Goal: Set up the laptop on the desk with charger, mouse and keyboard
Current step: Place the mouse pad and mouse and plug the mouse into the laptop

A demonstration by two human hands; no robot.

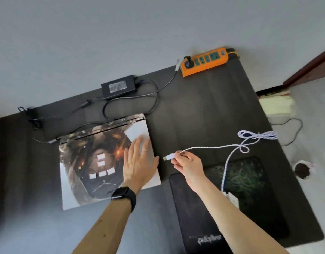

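Right fingers (183, 155) pinch stiff plug (169, 157) of light, limp cable (231, 149), closed laptop (95, 162) just left under flat, spread left fingers (138, 145); probably best gripped by plug body, not cord.

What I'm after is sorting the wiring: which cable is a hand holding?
The white braided cable: the right hand pinches it at its USB plug. The black charger cables lie untouched on the desk.

charger label (117, 86) illegible, black mat (194, 217) cut off
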